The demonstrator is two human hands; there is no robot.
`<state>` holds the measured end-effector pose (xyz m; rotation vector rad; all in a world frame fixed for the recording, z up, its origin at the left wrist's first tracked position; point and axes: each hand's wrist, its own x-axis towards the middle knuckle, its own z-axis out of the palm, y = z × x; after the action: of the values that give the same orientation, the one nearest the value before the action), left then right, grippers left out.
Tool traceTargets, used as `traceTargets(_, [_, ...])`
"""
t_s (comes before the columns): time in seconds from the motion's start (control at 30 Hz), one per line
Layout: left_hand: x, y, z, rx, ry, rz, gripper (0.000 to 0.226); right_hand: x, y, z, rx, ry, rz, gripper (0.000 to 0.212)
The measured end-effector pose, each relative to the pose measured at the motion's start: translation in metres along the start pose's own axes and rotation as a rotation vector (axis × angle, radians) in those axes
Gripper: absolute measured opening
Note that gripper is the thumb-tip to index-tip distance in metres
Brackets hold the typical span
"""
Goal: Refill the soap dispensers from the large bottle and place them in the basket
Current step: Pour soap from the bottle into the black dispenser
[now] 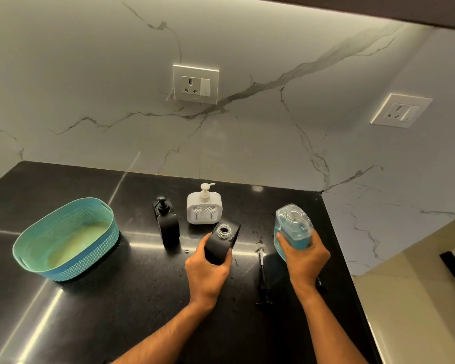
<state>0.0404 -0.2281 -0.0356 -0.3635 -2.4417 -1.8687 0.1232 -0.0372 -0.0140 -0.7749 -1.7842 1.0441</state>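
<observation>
- We are holding the open black dispenser [219,244] in our left hand [206,269] over the desk [116,298].
- Our right hand [304,258] is gripping the large bottle [293,227], uncapped.
- The basket [63,240] is sitting far left.

Open counter [95,306] before basket [63,240]; loose pump [263,282] lies between hands.

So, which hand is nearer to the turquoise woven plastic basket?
Left. The left hand, gripping the open black dispenser, is right of the turquoise woven plastic basket across bare counter. The right hand, holding the clear blue-soap bottle, is farther right.
</observation>
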Motion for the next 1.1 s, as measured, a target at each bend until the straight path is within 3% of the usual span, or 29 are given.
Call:
traceTargets(0.37, [-0.001,0.024,-0.012,0.043,0.02,0.053,0.059,-0.018,-0.031,-0.001,-0.092,-0.041,-0.179,0.051])
traceTargets(0.6, [-0.001,0.03,-0.013,0.173,0.024,0.158,0.084,-0.031,-0.052,0.0,-0.168,-0.093,-0.27,0.054])
traceTargets(1.1, [-0.001,0.031,-0.008,0.119,0.015,0.211,0.083,-0.028,-0.049,0.007,-0.459,-0.148,-0.431,0.069])
